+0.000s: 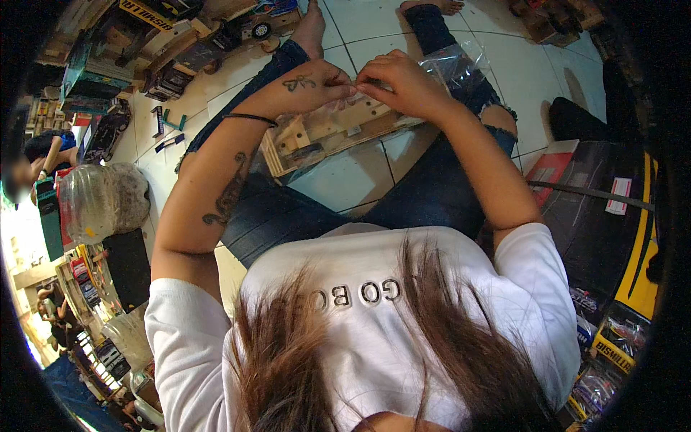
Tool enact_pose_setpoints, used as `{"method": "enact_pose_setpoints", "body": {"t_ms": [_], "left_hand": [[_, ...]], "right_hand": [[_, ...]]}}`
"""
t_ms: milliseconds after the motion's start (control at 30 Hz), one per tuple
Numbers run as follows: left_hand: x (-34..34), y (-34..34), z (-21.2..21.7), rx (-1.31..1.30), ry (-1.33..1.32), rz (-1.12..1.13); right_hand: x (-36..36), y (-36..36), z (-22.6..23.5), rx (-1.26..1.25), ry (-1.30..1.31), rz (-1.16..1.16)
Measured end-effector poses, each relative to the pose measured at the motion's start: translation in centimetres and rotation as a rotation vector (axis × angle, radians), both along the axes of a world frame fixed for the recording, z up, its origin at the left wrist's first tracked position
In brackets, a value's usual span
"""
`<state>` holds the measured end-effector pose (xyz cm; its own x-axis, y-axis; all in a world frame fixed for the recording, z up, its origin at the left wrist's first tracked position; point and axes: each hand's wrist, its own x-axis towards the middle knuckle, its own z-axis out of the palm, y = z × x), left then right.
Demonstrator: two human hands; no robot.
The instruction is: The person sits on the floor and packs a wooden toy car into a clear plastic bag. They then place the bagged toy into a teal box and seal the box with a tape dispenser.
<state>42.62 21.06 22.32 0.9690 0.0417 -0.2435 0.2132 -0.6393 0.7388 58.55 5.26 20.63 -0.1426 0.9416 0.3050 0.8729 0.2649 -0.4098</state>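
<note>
Anything held where the bare left hand (330,83) and bare right hand (389,78) meet is too small to be made out. The far side of the long, pale wooden piece (288,138) is partly hidden by them. The bare left foot (309,34) is cut off at the far edge. On the left, a person's head (16,173) is blurred.

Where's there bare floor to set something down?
White tiled floor lies open between the bare feet, and between the blue denim trouser legs and the pale wooden piece. Crowded: left, with dark model trucks; right, with a large black and yellow box.
</note>
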Motion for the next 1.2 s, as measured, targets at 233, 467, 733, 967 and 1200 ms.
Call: {"method": "enact_pose_setpoints", "body": {"t_ms": [233,467,733,967,1200], "left_hand": [[0.6,-0.6,0.4,0.039,-0.123,-0.043],[-0.2,-1.3,-1.2,-0.063,0.034,0.184],[0.0,-1.8,1.0,-0.074,0.061,0.37],[1.8,-2.7,4.5,0.008,-0.289,0.517],[3.8,-4.0,8.9,-0.644,-0.487,0.793]], "right_hand": [[1.4,-0.8,0.9,-0.104,0.005,-0.027],[2.0,1.1,-0.2,-0.307,0.127,-0.058],[-5.2,-5.6,2.3,0.231,0.475,-0.662],[-5.8,-5.9,2.1,0.056,0.889,-0.394],[-3.0,-1.2,16.6,-0.551,0.257,-0.402]]}}
